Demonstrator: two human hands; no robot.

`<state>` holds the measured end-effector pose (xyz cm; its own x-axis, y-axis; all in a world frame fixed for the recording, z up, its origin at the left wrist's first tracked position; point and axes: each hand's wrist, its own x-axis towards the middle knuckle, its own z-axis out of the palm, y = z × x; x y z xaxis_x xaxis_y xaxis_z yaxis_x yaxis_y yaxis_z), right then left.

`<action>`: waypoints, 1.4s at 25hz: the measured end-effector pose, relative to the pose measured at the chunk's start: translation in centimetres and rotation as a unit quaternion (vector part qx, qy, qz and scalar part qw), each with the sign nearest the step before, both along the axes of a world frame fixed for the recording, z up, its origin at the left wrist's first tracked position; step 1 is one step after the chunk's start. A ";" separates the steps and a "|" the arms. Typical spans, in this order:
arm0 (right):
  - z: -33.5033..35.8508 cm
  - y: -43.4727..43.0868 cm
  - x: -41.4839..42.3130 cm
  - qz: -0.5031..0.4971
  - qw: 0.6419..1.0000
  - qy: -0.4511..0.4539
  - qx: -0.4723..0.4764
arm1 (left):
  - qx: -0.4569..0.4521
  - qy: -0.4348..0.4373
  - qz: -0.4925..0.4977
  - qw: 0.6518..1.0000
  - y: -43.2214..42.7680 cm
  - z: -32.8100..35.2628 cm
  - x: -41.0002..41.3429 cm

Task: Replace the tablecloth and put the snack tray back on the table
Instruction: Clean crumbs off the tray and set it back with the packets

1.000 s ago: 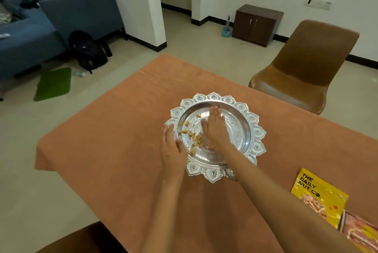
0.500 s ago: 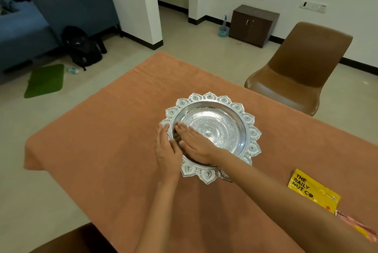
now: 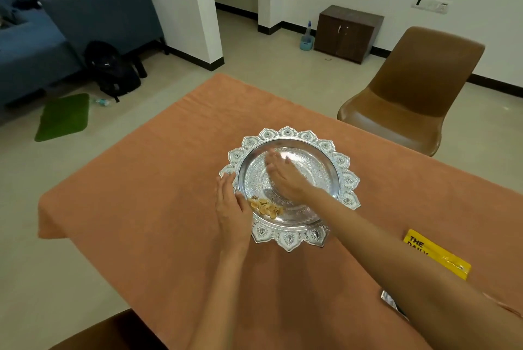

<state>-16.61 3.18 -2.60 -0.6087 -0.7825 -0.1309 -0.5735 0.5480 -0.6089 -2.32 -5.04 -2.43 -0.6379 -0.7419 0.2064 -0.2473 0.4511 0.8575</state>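
Note:
An ornate silver snack tray (image 3: 334,177) with a petal-shaped rim stands in the middle of the table on an orange tablecloth (image 3: 147,194). A small heap of pale nut shells (image 3: 264,206) lies against its near-left inner wall. My left hand (image 3: 230,208) rests flat against the tray's left rim, thumb near the shells. My right hand (image 3: 284,177) is inside the tray with straight fingers over its bottom, blurred by motion, holding nothing.
A yellow snack packet (image 3: 435,253) lies on the cloth at the right, with another wrapper (image 3: 392,303) partly under my right arm. A brown chair (image 3: 410,89) stands behind the table's far right side. A second brown chair (image 3: 107,335) shows at the bottom left.
My right hand swept the scattered shells toward the near-left wall of the tray, then moved back over the tray's middle. The shells now lie in one heap. My left hand stayed at the rim.

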 end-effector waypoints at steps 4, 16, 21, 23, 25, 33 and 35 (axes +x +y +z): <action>-1.0 -0.7 3.8 0.134 0.990 0.021 0.027 | 0.005 -0.008 0.010 1.000 -0.2 0.0 -0.4; 2.9 7.2 5.3 0.117 0.955 -0.013 0.273 | 0.003 0.003 0.011 1.000 0.0 0.2 -0.2; 2.3 3.4 7.0 0.143 0.969 -0.086 0.183 | -0.002 0.000 0.012 1.000 -0.2 0.3 -0.4; 2.4 3.1 6.2 0.132 0.975 -0.143 0.109 | -0.007 0.001 0.006 1.000 -0.3 0.2 -0.4; 2.5 2.9 4.9 0.088 0.984 -0.153 0.026 | -0.011 0.000 -0.003 1.000 -0.3 0.1 -0.3; 2.0 2.1 4.4 0.208 0.975 -0.072 -0.009 | -0.025 -0.028 0.006 0.999 -0.3 -0.1 -0.8; 2.1 3.1 3.7 0.261 0.963 -0.028 0.059 | -0.027 -0.033 0.008 0.999 -0.3 -0.1 -0.8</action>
<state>-12.95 6.30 -0.46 -0.1263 -0.9577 -0.2587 -0.7575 0.2615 -0.5982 -3.08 -5.36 -2.58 -0.6401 -0.7406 0.2046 -0.3089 0.4918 0.8140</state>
